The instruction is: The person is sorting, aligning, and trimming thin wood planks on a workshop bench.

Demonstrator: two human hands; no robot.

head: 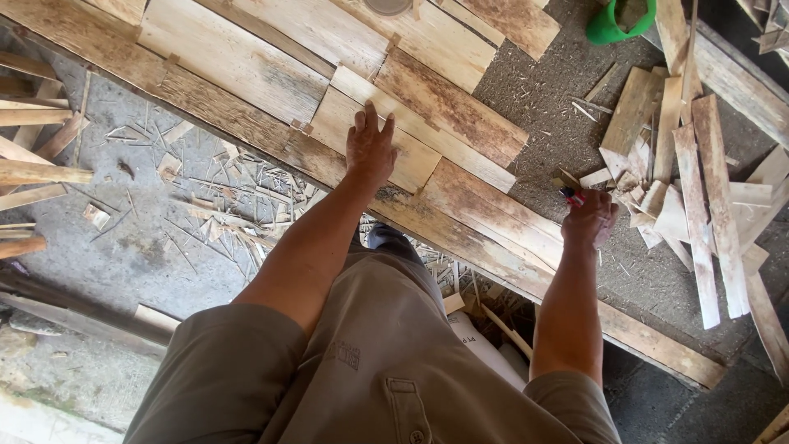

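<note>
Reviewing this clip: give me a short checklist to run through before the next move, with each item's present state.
1. Left hand flat on the pale short board: ok.
2. Right hand grips a small red-tipped tool: ok; its kind, cannot tell.
3. Board seated flush against neighbouring planks: cannot tell.
4. Offcut pile within the right hand's reach: ok.
5. Floor underfoot free of splinters: not ok.

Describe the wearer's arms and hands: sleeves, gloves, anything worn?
Both arms are bare from the short khaki shirt sleeves down. The left hand and right hand wear no gloves, and no watch, ring or band is visible. The shirt is a plain khaki button-up with a small dark printed mark.
</note>
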